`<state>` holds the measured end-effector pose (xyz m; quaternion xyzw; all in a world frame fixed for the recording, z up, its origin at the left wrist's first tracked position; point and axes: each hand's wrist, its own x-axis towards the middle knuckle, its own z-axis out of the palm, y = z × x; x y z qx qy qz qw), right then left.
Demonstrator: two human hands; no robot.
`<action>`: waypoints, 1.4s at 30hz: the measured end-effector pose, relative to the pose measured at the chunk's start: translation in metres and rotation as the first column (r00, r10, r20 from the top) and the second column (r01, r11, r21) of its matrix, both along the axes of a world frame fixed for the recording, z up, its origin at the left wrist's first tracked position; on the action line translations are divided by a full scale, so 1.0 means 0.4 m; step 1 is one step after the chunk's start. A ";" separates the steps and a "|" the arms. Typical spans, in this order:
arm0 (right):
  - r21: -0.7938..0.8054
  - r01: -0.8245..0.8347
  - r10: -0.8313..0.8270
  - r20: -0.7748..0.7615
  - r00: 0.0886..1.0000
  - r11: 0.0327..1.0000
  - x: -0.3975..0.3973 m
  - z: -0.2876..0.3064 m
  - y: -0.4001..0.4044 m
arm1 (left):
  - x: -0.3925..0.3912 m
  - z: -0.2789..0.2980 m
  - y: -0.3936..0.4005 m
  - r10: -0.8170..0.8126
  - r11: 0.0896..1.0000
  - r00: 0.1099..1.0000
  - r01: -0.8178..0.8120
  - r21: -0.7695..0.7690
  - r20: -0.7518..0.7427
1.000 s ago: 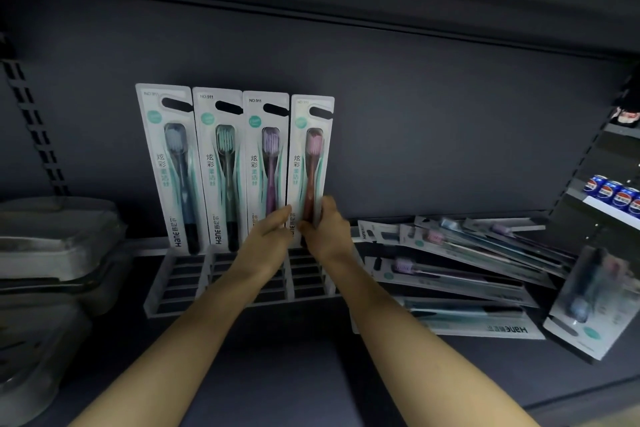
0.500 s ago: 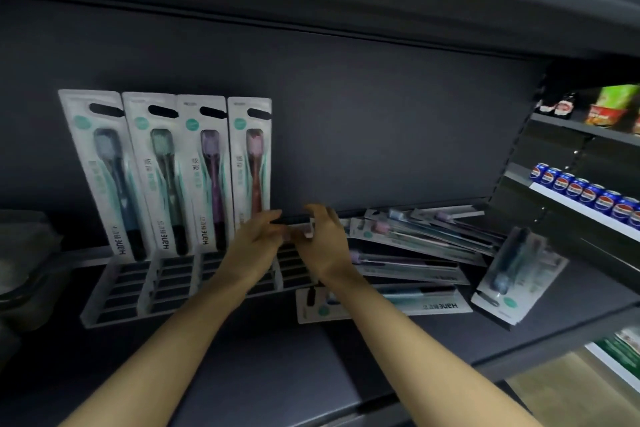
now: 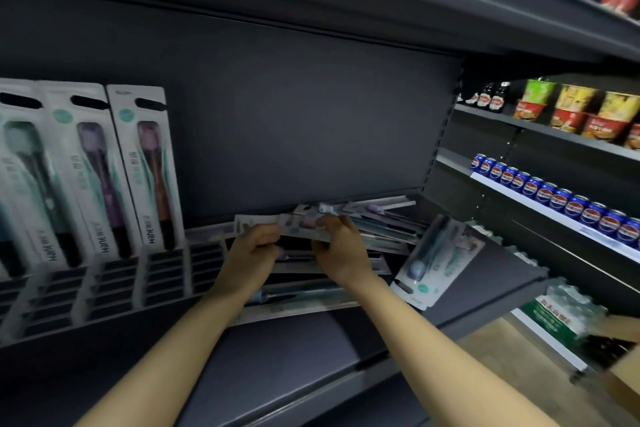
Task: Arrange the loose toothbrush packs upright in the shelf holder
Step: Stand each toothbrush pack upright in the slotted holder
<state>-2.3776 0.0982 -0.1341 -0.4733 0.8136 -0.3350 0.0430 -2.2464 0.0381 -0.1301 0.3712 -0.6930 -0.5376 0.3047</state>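
Three toothbrush packs stand upright in the white slotted shelf holder (image 3: 104,284) at the left: green (image 3: 31,177), purple (image 3: 90,170) and red (image 3: 149,166). To the right lies a loose pile of packs (image 3: 381,232) flat on the dark shelf. My left hand (image 3: 249,253) and my right hand (image 3: 341,250) both rest on the pile and grip a pack with a pink brush (image 3: 301,224) at its two ends. One more pack (image 3: 436,260) leans at the right end of the shelf.
The dark shelf's front edge (image 3: 311,388) runs below my arms. A neighbouring shelf unit to the right holds blue cans (image 3: 561,198), cup noodles (image 3: 581,114) and dark bottles (image 3: 491,100). Bottled water packs (image 3: 568,312) sit low right.
Both hands left the red pack standing in the holder and moved right to the loose pile, where they closed on a pink-brush pack. The view swung right.
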 end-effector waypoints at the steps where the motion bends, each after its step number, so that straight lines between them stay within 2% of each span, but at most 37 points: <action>1: 0.012 0.005 -0.005 -0.002 1.000 1.000 -0.010 -0.003 0.008 | -0.010 -0.006 0.002 0.007 1.000 1.000 -0.007 -0.005 -0.004; 12: 0.018 0.007 -0.006 -0.028 1.000 1.000 -0.048 -0.014 0.047 | -0.044 -0.020 0.033 0.063 0.993 0.997 -0.058 -0.107 0.039; 19: 0.061 -0.016 0.017 -0.029 0.999 0.998 -0.048 -0.008 0.062 | -0.039 -0.021 0.049 0.001 0.985 1.000 0.002 -0.175 0.021; 23: 0.108 -0.038 0.043 -0.044 0.998 0.993 -0.049 -0.004 0.073 | -0.016 -0.034 0.040 -0.002 0.942 0.988 0.054 -0.332 0.155; 26: 0.129 -0.071 0.079 -0.063 0.995 0.989 -0.049 0.000 0.080 | 0.017 -0.034 0.050 0.033 0.848 0.927 0.173 -0.501 0.375; 28: 0.149 -0.092 0.104 -0.079 0.991 0.985 -0.044 0.003 0.086 | 0.041 -0.033 0.059 0.053 0.793 0.892 0.235 -0.562 0.448; 31: 0.179 -0.133 0.155 -0.112 0.982 0.975 -0.032 0.005 0.100 | 0.070 -0.040 0.063 0.061 0.750 0.857 0.299 -0.590 0.512; 37: 0.224 -0.241 0.269 -0.104 0.957 0.944 -0.009 -0.011 0.132 | 0.104 -0.062 0.063 0.070 0.725 0.794 0.376 -0.577 0.604; 42: 0.303 -0.247 0.305 -0.159 0.939 0.920 0.004 -0.022 0.147 | 0.112 -0.068 0.061 0.096 0.748 0.820 0.315 -0.584 0.565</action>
